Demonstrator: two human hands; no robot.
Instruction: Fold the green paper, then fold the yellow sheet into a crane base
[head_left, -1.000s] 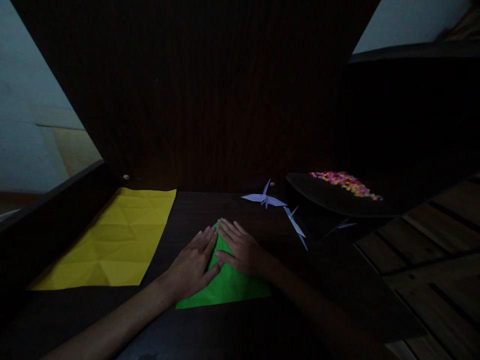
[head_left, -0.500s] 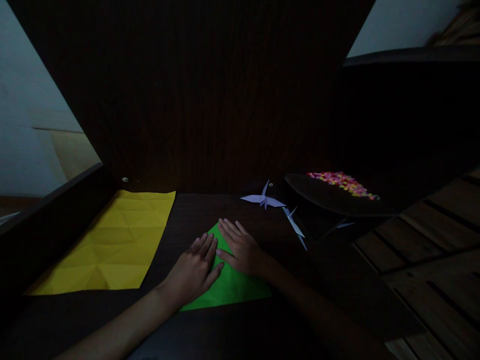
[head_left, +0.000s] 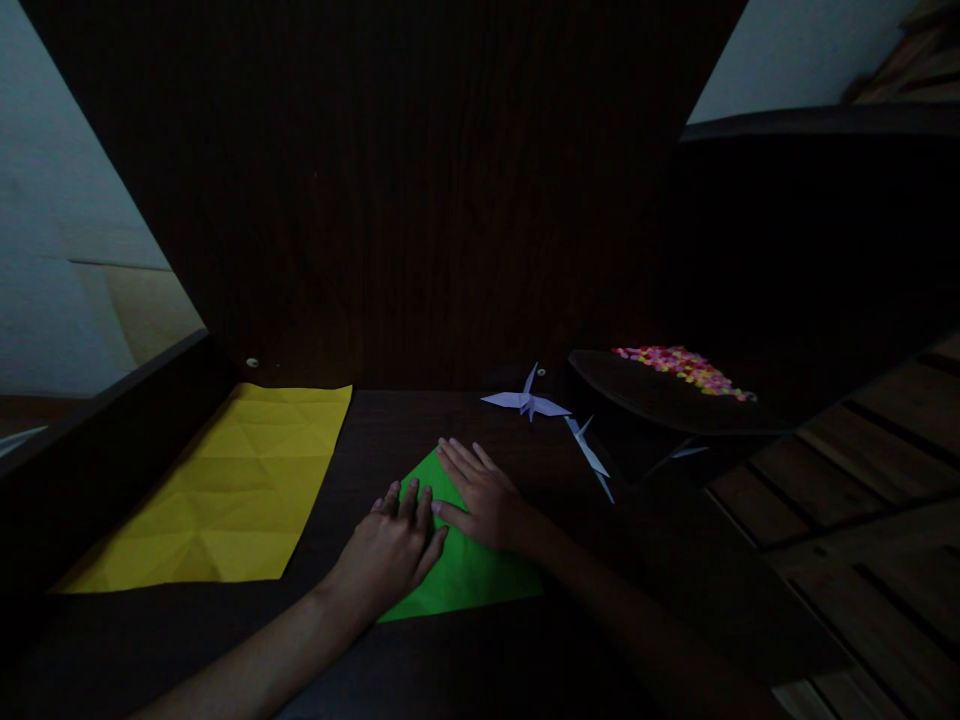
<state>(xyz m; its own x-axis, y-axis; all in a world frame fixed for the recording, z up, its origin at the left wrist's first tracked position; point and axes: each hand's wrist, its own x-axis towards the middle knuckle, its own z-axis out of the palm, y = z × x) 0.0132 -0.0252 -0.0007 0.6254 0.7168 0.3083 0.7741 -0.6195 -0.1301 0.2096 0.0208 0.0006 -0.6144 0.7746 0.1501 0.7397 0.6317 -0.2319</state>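
A green paper [head_left: 461, 575] lies flat on the dark desk [head_left: 405, 425], right in front of the person. One corner points away from the person, and the near edge is almost straight. The left hand [head_left: 394, 540] rests on the left side of the green paper and hides part of it. Its fingers are a bit bent and a little bit apart. The right hand [head_left: 484, 497] lies flat on the other side, with its long fingers close together, reaching up by the far corner. Its thumb sticks out toward the left hand, and the two thumbs are near each other. I don't see either hand pinching anything.

Over on the left, a big yellow paper [head_left: 240, 490] is spread out, with lots of fold lines all over it. Past the right hand sits a purple paper bird [head_left: 527, 402], with its wings out wide. Just beside it is a pale blue folded paper [head_left: 590, 452], long and thin. Further right, a dark shelf [head_left: 630, 385] has a pile of tiny bits [head_left: 686, 368] on it, pink, red and yellow. They are too small for me to tell what they are. A tall brown board [head_left: 435, 200] stands behind the desk. The room is quite dark.
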